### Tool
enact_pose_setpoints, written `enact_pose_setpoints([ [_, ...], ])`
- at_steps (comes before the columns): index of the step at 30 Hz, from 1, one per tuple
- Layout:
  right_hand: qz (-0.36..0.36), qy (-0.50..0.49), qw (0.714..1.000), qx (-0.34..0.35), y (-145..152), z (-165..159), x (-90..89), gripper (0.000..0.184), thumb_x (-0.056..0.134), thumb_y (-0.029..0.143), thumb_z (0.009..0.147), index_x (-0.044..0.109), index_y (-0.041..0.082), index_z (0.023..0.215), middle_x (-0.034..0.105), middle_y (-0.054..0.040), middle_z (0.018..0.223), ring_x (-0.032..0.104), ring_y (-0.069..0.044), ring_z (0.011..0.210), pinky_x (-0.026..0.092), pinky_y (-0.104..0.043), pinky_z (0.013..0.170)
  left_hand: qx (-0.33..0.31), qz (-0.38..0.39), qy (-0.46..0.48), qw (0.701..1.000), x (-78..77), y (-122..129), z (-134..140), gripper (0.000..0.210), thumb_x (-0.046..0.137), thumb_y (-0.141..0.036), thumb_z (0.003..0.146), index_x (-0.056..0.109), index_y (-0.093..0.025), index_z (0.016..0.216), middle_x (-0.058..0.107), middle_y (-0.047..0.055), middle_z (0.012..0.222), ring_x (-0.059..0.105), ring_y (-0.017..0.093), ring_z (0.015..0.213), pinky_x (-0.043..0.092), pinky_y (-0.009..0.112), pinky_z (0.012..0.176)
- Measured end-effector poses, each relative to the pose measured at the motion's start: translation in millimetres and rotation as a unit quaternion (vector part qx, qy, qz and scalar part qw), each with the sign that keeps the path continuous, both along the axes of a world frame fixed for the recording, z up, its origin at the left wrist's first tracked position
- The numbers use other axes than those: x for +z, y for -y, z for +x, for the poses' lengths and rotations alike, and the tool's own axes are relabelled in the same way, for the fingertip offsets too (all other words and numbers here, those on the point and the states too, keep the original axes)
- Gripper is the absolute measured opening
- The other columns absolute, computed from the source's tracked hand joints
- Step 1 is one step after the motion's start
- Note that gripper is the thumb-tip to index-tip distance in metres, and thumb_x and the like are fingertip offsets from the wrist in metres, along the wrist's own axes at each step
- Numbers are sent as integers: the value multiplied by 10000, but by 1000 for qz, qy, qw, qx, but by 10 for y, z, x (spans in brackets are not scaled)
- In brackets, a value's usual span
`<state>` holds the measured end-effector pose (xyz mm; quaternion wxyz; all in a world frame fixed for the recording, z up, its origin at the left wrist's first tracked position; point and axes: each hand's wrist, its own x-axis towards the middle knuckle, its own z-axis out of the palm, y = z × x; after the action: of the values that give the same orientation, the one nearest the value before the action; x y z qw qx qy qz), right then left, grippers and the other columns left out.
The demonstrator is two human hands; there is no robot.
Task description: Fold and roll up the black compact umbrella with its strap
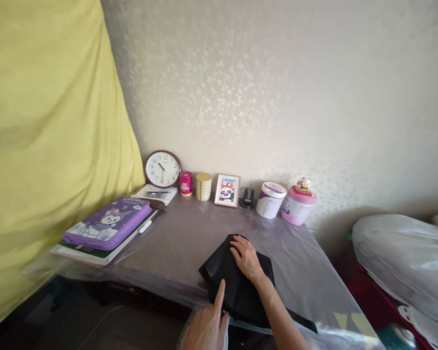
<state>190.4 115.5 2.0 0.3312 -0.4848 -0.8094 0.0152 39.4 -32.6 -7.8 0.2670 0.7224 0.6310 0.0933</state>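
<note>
A piece of black fabric (237,296) lies spread at the front edge of the table, and a narrow strap-like strip reaches from it to the lower right. My right hand (246,257) rests on its upper part, fingers stretched out and lying flat. At the fabric's near left edge is my left hand (206,325), with index finger extended and thumb apart; its other fingers are hidden. Something whitish, perhaps the plastic cover, shows beside that thumb. I cannot tell what kind of item the fabric is.
Clear plastic covers the table (175,248). Along the wall stand a clock (163,168), a pink tin (186,184), a yellow canister (203,187), a framed panda picture (227,190) and tubs (270,200). A purple case (109,223) lies left. Bagged items (405,262) are right.
</note>
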Motion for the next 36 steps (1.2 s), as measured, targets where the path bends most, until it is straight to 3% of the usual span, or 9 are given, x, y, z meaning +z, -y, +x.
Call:
enact_pose_setpoints([
  [3, 37, -10, 996, -75, -58, -5, 51, 290, 447, 240, 861, 620, 144, 1073, 550, -141, 1218, 476, -281, 1156, 371, -478, 952, 0, -3, 2, 1000, -1, -8, -7, 620, 303, -315, 890, 12, -225, 1430, 649, 93, 978, 611, 215, 878, 410, 278, 730],
  [7, 15, 11, 997, 71, 55, -71, 90, 267, 437, 260, 876, 638, 194, 1038, 626, -81, 1110, 483, -220, 1158, 362, -414, 984, -11, 3, 7, 1000, -12, -23, -13, 616, 299, -298, 888, 24, -210, 1432, 650, 100, 994, 613, 211, 886, 416, 280, 751],
  [9, -9, 20, 994, 103, 89, -80, 62, 253, 439, 264, 871, 658, 212, 988, 640, -64, 1085, 493, -224, 1148, 344, -435, 994, -9, 8, 13, 1000, -25, -27, -17, 617, 306, -298, 885, 30, -223, 1432, 650, 91, 998, 609, 212, 898, 415, 287, 766],
  [14, -3, -130, 990, -55, -39, 227, 42, 348, 428, 356, 816, 650, 137, 971, 615, -138, 1105, 549, -257, 1051, 390, -436, 941, 3, 14, 28, 1000, -37, -9, -36, 613, 311, -321, 891, 27, -254, 1430, 659, 69, 958, 612, 204, 870, 406, 277, 736],
  [18, -76, -253, 942, -206, 49, 682, 77, 428, 423, 453, 760, 627, 143, 974, 649, -127, 982, 606, -248, 904, 462, -390, 818, 5, 17, 27, 999, 13, 30, -57, 606, 296, -324, 899, 20, -239, 1432, 664, 63, 923, 615, 190, 838, 392, 254, 709],
  [20, -121, -270, 924, -240, 202, 849, 57, 433, 447, 476, 735, 629, 144, 945, 657, -120, 927, 613, -251, 861, 469, -376, 782, 8, 11, 34, 999, 42, 49, -66, 604, 291, -343, 902, 26, -230, 1433, 666, 59, 879, 618, 178, 809, 387, 238, 695],
  [25, -249, -354, 875, -216, 533, 928, -63, 472, 467, 546, 733, 623, 143, 921, 658, -81, 802, 626, -219, 731, 487, -303, 615, 16, 6, 34, 999, 52, 62, -63, 581, 265, -353, 910, 40, -242, 1434, 664, 50, 880, 617, 170, 814, 382, 229, 695],
  [32, -218, -367, 879, -214, 614, 750, -44, 513, 537, 573, 686, 668, 128, 908, 658, -56, 726, 607, -213, 731, 462, -274, 615, 18, 20, 28, 999, 9, 50, -42, 576, 265, -350, 913, 47, -241, 1435, 666, 48, 926, 620, 170, 831, 387, 230, 702],
  [36, -251, -382, 867, -199, 653, 695, -9, 484, 590, 538, 658, 664, 142, 925, 656, -47, 686, 615, -219, 676, 465, -277, 561, 17, 8, 29, 999, 44, 63, -40, 581, 265, -348, 912, 37, -239, 1435, 665, 53, 965, 621, 167, 851, 393, 225, 709],
])
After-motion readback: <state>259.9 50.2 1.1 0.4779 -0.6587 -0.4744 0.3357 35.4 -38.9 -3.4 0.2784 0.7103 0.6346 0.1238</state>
